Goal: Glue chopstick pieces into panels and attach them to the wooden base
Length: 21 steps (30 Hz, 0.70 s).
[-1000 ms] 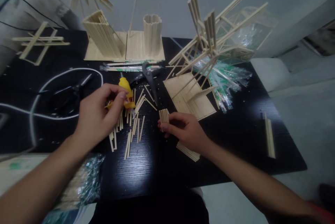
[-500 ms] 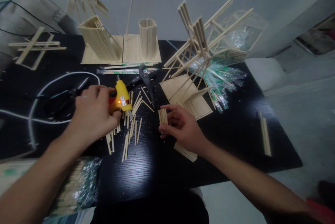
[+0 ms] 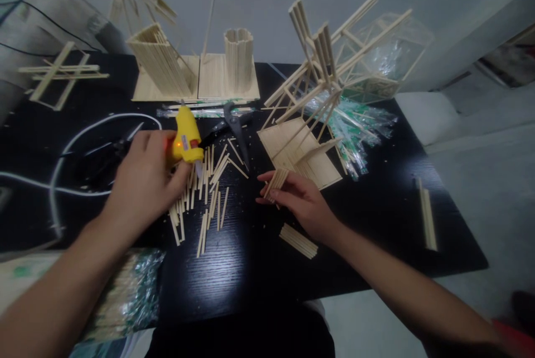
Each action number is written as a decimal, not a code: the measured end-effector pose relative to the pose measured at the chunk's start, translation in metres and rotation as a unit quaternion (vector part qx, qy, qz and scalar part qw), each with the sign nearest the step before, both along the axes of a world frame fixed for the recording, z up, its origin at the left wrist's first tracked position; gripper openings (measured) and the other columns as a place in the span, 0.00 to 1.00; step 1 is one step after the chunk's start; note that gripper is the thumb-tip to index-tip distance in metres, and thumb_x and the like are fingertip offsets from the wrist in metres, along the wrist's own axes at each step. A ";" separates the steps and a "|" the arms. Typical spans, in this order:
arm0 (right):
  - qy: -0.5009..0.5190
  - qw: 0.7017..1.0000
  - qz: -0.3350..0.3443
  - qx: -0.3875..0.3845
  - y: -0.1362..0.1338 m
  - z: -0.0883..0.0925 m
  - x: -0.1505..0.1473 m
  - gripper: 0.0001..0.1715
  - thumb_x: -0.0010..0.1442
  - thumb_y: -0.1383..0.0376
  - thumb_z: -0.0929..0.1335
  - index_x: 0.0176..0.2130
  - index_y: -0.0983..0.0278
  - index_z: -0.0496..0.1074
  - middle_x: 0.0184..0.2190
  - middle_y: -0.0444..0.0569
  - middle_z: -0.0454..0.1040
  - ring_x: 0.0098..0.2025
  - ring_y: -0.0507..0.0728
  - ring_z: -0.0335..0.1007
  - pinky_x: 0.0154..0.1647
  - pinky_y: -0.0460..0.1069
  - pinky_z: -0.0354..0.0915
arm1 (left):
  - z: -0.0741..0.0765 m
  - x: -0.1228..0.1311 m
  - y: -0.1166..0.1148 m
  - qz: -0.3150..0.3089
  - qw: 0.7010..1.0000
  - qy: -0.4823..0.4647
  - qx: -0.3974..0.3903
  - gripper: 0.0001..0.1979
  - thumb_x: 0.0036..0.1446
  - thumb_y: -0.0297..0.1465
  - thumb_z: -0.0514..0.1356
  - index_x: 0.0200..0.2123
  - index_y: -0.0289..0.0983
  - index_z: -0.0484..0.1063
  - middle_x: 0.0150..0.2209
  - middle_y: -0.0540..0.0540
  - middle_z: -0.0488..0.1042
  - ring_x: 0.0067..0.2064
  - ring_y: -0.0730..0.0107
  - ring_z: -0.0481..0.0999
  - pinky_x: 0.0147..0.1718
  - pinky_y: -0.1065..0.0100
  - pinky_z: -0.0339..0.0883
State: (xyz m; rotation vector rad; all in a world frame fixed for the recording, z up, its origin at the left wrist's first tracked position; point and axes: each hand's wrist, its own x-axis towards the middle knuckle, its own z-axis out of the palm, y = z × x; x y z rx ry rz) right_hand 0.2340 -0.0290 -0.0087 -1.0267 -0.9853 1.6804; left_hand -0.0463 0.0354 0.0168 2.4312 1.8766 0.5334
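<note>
My left hand (image 3: 148,171) is wrapped round a yellow hot glue gun (image 3: 186,134), its small orange light glowing. A translucent glue stick pokes out of the gun's near end. Between the fingers and thumb of my right hand (image 3: 303,199) is a small panel of short wooden sticks (image 3: 276,182) laid side by side, tilted. Just below that hand, a second flat panel of sticks (image 3: 298,241) lies on the table. Loose short sticks (image 3: 213,202) are scattered between my hands, partly under the glue gun.
Behind stand two stick towers (image 3: 238,62) on square bases and a stick windmill frame (image 3: 317,79). Black cutters (image 3: 236,129) and wrapped sticks (image 3: 359,124) lie near them. A white cable (image 3: 52,190) loops at left. Bagged sticks (image 3: 125,296) lie at the front left.
My left hand has lifted the glue gun up and slightly left. My right hand has turned its stick panel from upright to slanted and shifted slightly right.
</note>
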 end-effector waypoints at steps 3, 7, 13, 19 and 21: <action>-0.002 1.000 0.005 -0.004 0.002 0.000 0.001 0.14 0.59 0.60 0.77 0.46 0.58 0.80 0.37 0.44 0.79 0.43 0.55 0.78 0.54 0.58 0.77 | 0.002 0.003 -0.003 -0.007 0.996 -0.079 0.051 0.18 0.64 0.44 0.56 0.46 0.35 0.73 0.44 0.37 0.74 0.44 0.51 0.77 0.42 0.56 0.72; -0.027 1.000 -0.012 0.007 0.005 -0.002 0.004 0.16 0.56 0.59 0.79 0.44 0.58 0.79 0.38 0.43 0.81 0.42 0.53 0.79 0.55 0.55 0.75 | 0.004 0.007 -0.009 0.022 0.973 -0.225 -0.043 0.19 0.63 0.48 0.58 0.39 0.38 0.76 0.32 0.46 0.77 0.33 0.62 0.77 0.35 0.63 0.71; -0.027 0.998 -0.050 -0.008 0.009 -0.003 0.008 0.32 0.51 0.64 0.82 0.52 0.54 0.73 0.33 0.39 0.80 0.36 0.52 0.79 0.44 0.50 0.77 | 0.010 0.003 -0.012 -0.074 0.883 -0.407 -0.222 0.24 0.64 0.53 0.60 0.37 0.37 0.80 0.30 0.43 0.79 0.24 0.69 0.74 0.21 0.68 0.66; 0.004 0.998 -0.047 -0.034 0.013 -0.001 0.010 0.32 0.49 0.66 0.82 0.52 0.55 0.74 0.33 0.38 0.79 0.34 0.51 0.78 0.39 0.47 0.76 | 0.007 -0.003 -0.013 -0.114 0.852 -0.414 -0.301 0.22 0.64 0.52 0.61 0.34 0.41 0.83 0.30 0.43 0.81 0.21 0.71 0.71 0.19 0.70 0.65; 0.021 0.997 -0.049 -0.050 0.013 -0.001 0.010 0.30 0.48 0.66 0.82 0.49 0.56 0.75 0.32 0.38 0.79 0.33 0.49 0.78 0.36 0.46 0.76 | 0.006 -0.003 -0.014 -0.133 0.847 -0.411 -0.311 0.19 0.63 0.50 0.63 0.33 0.42 0.83 0.28 0.44 0.81 0.21 0.71 0.71 0.18 0.71 0.65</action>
